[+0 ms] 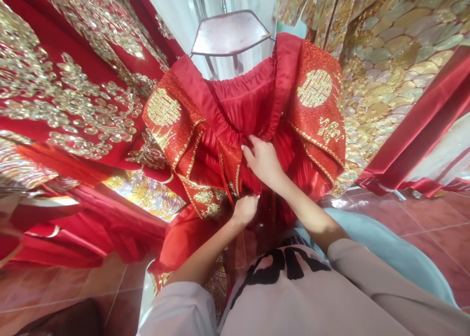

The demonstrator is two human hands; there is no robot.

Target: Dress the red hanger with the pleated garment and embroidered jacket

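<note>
A red skirt (pixel 235 101) with a gathered elastic waistband is stretched over a thin metal frame (pixel 227 35) with a pale panel. Orange-red glittery panels (pixel 319 91) edged with gold beads hang from it, carrying round gold emblems. At the front middle of the waistband, my right hand (pixel 263 161) is closed, its thumb and fingers pinching the red fabric. Just below and to the left, my left hand (pixel 245 210) is closed beside the hanging beaded panel (pixel 230 167) and a thin red cord. What its fingers hold is hidden.
Red cloth with gold sequin work (pixel 73 96) hangs at the left. Gold scale-patterned cloth (pixel 396 72) covers the right side. A pale blue rounded surface (pixel 389 243) stands by my right arm, above the reddish tiled floor (pixel 436 223). A dark object (pixel 69 321) lies at lower left.
</note>
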